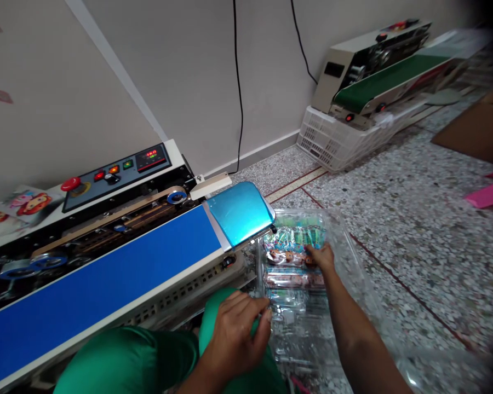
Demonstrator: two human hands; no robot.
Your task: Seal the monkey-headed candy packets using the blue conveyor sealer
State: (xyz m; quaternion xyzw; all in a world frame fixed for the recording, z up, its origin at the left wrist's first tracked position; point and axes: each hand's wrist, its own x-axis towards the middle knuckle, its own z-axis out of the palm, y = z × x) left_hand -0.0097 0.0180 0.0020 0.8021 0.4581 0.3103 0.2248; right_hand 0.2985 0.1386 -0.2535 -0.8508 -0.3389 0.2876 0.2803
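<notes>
I count two hands, well apart. The right hand point(322, 256) reaches across the right side of one clear bin point(355, 260), fingertips at a brown packet point(286, 256); I can't tell whether they are closed on it. The left hand point(239, 331) is near the bin's left edge, over the green trousers point(107, 358), fingers curled; I can't tell whether it grips anything. Toward the bin's far edge I make out at least three packets, the brown one between a green packet point(293, 236) and a pink packet point(291, 280); glare hides the full count.

I have two machines: one with a blue belt point(119, 273), three small buttons point(114, 169) and one plate point(242, 212); another with a green belt point(394, 82), on one white crate point(328, 145). Two cords point(239, 87) hang by the wall.
</notes>
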